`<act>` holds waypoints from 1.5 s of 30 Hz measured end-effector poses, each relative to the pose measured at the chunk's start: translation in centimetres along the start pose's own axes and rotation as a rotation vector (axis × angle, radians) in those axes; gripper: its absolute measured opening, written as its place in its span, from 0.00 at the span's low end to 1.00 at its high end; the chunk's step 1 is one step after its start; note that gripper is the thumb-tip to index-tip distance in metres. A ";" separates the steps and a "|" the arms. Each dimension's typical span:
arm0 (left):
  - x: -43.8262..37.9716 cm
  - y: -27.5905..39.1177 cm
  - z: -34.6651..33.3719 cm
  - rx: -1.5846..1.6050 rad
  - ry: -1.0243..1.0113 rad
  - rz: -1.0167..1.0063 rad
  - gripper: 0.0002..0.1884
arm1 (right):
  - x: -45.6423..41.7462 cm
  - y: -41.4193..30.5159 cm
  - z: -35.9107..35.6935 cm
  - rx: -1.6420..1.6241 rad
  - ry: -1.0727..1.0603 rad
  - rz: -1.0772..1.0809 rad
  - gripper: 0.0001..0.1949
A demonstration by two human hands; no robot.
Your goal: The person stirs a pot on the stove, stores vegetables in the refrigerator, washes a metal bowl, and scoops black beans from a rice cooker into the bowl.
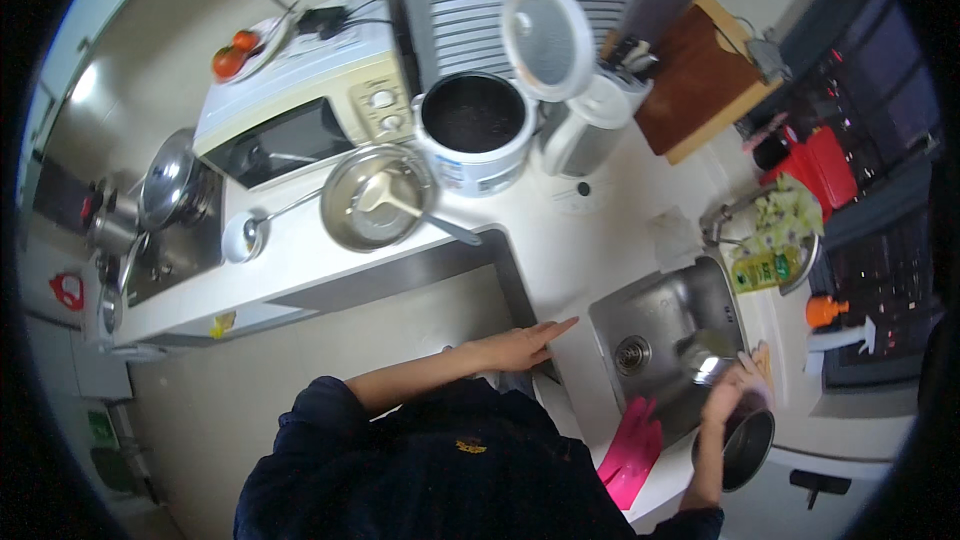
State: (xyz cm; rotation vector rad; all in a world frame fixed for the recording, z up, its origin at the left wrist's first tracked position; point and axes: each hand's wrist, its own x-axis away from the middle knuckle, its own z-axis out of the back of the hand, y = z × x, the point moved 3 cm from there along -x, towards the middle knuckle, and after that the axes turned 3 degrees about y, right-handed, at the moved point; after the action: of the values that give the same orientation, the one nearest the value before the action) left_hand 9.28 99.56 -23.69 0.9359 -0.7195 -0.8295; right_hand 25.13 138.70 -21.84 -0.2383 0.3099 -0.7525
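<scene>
My left hand [517,346] is over the white counter's front edge, left of the sink, with its index finger stretched out and nothing in it. At the sink's right rim, my right hand [726,391] is blurred beside a shiny metal item [709,369] inside the stainless steel sink [660,315]. Whether the fingers grip that item is unclear. Partly behind my right hand and forearm stands a dark pot [750,446]. A pink rubber glove [634,454] drapes over the sink's front edge. Pale cloths or sponges [761,367] lie by the right fingers.
A rice cooker [480,169] with its lid [547,45] raised stands beside a white kettle [585,127]. Leftward are a steel bowl [337,199] holding a rice paddle [405,202], a small white bowl [241,240] and a microwave [300,135]. A yellow-green bottle [757,271] lies behind the sink.
</scene>
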 end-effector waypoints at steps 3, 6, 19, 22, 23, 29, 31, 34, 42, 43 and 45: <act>4.2 -1.4 1.2 -0.042 0.098 0.045 0.34 | -0.9 -1.7 4.4 -0.524 0.156 -0.193 0.23; 6.7 -1.1 2.2 0.015 0.064 0.112 0.34 | -0.1 3.7 0.4 -0.256 0.295 0.017 0.22; 10.4 -2.9 2.1 0.022 0.033 0.122 0.33 | 3.6 -2.9 0.3 0.569 0.198 0.383 0.18; 10.4 -2.1 3.0 0.047 -0.011 0.143 0.32 | 3.3 6.7 -1.3 0.635 0.167 0.157 0.18; 11.0 -1.7 2.9 0.058 0.030 0.167 0.32 | 2.9 5.2 0.9 0.477 0.102 0.180 0.19; 13.1 1.3 4.4 0.454 0.048 0.138 0.36 | 9.6 -12.0 2.8 -0.854 -0.756 -0.481 0.24; 14.2 1.3 4.7 0.498 0.079 0.166 0.37 | 13.4 -19.1 1.8 -0.819 -0.880 -0.625 0.22; 15.5 0.3 5.3 0.498 0.171 0.083 0.37 | 16.6 -25.1 -1.5 -0.782 -1.228 -0.475 0.21; 23.2 -3.2 7.0 0.619 0.621 0.166 0.30 | 19.6 -35.5 -3.8 -0.545 -1.653 -0.275 0.24; 24.0 -3.9 6.7 0.599 0.642 0.213 0.29 | 19.5 -36.0 -3.9 -0.552 -1.655 -0.265 0.24; 25.5 -4.1 6.5 0.797 0.715 0.351 0.28 | 19.5 -37.1 -3.5 -0.564 -1.666 -0.242 0.24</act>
State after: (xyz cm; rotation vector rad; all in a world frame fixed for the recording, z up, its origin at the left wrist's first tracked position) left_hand 15.38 73.81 -20.33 1.6366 -0.5435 0.1674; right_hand 13.89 98.52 -16.85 -1.3326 -1.1291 -0.4734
